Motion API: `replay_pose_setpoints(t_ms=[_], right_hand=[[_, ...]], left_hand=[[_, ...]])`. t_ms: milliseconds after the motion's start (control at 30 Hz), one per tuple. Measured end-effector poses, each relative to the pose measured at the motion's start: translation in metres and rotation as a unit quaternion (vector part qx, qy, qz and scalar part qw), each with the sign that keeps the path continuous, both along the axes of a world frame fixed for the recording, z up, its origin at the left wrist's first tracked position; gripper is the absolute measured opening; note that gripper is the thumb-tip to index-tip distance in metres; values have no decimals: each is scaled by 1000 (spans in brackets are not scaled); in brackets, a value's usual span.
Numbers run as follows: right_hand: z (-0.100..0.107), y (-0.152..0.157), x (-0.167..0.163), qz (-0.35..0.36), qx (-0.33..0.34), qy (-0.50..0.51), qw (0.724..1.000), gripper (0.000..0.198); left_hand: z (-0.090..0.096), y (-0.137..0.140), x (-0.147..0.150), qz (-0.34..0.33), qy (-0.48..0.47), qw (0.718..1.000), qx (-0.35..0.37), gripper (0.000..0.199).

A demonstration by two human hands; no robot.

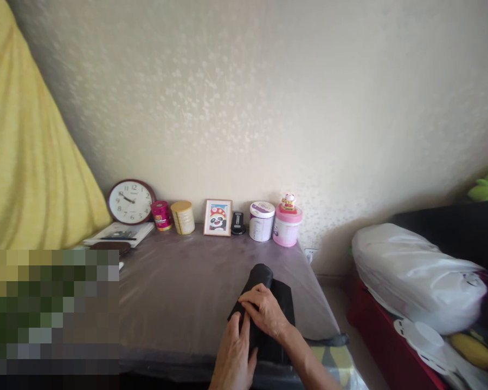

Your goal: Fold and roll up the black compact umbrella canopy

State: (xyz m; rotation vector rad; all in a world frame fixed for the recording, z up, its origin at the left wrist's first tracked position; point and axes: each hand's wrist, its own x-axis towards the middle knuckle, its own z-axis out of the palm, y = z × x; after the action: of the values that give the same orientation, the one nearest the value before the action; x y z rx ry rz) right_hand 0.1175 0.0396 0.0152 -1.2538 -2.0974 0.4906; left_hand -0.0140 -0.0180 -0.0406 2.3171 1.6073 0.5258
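A black fabric bundle (284,303) lies on the table near its front edge, with a rounded, rolled end pointing away from me and a flatter flap on the right. Its exact kind cannot be made out. My right hand (266,313) reaches across the top of it, fingers bent and pinching the fabric. Lower and to the left, my left hand (235,349) grips the near left side, its fingertips close to those of the right. Both hands cover part of the fabric. A dark strip (329,340) with a thicker end lies to the right of the bundle.
The table (179,303) has a glossy grey-brown cover. Along the wall stand a clock (130,201), several canisters (262,222), a panda picture frame (217,218) and a small black device (238,223). A white plastic bag (415,276) fills the right side. Pixelation hides the lower left.
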Motion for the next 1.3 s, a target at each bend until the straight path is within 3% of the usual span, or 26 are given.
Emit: replay_pose_setpoints(t_ms=[100,233,367,533,633,800,967,1033,1300], right_hand=[[-11,8,7,13,35,-14,999,27],[-23,32,15,-22,43,-34,998,29],[-26,60,20,-87,27,-10,996,27],[-27,79,34,-189,16,30,981,28],[-30,71,57,-274,8,47,961,32],[-41,29,99,-379,-25,63,923,32],[-44,-8,101,-369,-164,120,907,36],[-42,-15,94,-359,-185,133,905,40],[-36,-12,72,-341,-104,143,923,31]], left_hand=[[3,0,1,-3,-4,1000,-11,65],[4,1,0,-32,0,999,-35,67],[5,2,1,-29,7,997,-72,66],[4,0,2,-25,-20,998,-60,68],[5,-1,2,-29,-24,998,-56,68],[10,-2,-2,-42,-31,998,-44,66],[15,-4,-6,-56,-37,997,-49,71],[16,-5,-7,-57,-42,996,-55,77],[11,-6,-5,-41,-89,992,-74,91]])
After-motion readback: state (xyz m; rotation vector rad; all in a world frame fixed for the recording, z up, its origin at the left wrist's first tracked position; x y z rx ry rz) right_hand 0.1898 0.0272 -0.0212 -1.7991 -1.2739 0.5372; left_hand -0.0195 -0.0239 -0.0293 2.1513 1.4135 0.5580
